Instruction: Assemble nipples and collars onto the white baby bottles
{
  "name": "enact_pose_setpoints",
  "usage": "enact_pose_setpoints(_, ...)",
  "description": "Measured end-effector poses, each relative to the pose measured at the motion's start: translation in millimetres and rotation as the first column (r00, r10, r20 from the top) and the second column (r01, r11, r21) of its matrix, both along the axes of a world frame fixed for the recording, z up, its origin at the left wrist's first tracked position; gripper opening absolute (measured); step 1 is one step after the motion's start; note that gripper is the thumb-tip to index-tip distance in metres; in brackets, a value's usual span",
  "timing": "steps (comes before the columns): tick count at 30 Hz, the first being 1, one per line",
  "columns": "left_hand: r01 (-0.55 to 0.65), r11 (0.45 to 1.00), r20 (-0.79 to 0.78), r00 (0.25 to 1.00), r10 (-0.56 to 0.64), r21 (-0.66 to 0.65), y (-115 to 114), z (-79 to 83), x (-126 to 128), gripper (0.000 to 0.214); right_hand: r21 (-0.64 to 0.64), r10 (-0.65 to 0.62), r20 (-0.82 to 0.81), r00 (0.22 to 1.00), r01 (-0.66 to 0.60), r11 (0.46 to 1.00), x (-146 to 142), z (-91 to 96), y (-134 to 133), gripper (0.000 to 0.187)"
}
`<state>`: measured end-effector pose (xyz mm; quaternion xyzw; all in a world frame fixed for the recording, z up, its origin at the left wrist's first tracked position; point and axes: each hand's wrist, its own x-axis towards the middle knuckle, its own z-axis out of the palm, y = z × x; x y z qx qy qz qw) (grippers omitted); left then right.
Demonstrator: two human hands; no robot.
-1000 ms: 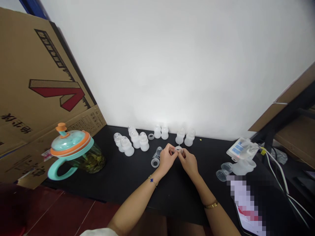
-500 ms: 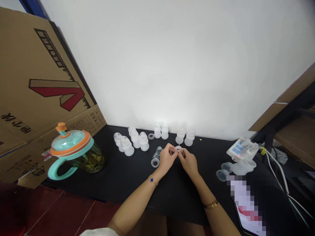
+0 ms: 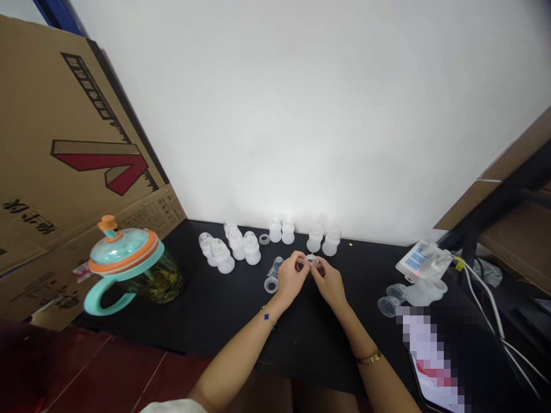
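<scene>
Between the fingertips of both hands is a small white bottle collar ring (image 3: 311, 260), held just above the black table. My left hand (image 3: 293, 274) pinches its left side, and my right hand (image 3: 328, 280) grips its right side. The fingers hide part of the ring, and whether a nipple sits inside it I cannot make out. Left of my left hand lie another collar ring (image 3: 271, 284) and clear caps (image 3: 276, 265). Beyond the hands two capped white baby bottles (image 3: 331, 241) stand upright near the wall.
Several capped bottles (image 3: 224, 258) stand left of centre, with two more bottles (image 3: 288, 232) and a loose ring (image 3: 264, 239) behind. A large teal-lidded jug (image 3: 133, 269) stands far left. At right are clear domes (image 3: 390, 306), a white box with cables (image 3: 422, 261) and a phone (image 3: 434, 367).
Both hands stay nearly in place, still on the ring. My left hand has shifted very slightly to the right, and the ring's tilt looks a little different.
</scene>
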<state>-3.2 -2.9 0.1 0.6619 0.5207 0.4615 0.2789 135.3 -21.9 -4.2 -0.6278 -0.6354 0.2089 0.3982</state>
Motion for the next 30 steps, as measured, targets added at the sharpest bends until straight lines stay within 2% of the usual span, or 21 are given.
enact_pose_setpoints(6,-0.007,1.000,-0.056,0.998,0.006,-0.024,0.2,0.9,-1.0,0.008,-0.008,0.008,-0.084,0.996,-0.009,1.000,1.6,-2.4,1.4,0.037)
enact_pose_setpoints(19,0.001,1.000,-0.076,0.997,0.001,0.029,2.8,-0.5,-1.9,0.017,-0.009,0.055,-0.141,0.989,-0.057,0.998,2.1,-4.1,2.3,0.039)
enact_pose_setpoints(23,0.010,1.000,-0.043,0.999,-0.009,0.010,2.7,-0.9,-0.8,0.019,-0.014,0.060,-0.218,0.974,-0.065,0.998,1.4,-2.8,2.0,0.042)
enact_pose_setpoints(30,0.057,0.998,0.100,0.993,-0.057,0.002,2.4,-0.5,-0.2,0.021,-0.021,0.075,-0.427,0.901,-0.093,0.995,0.1,-5.6,4.7,0.051)
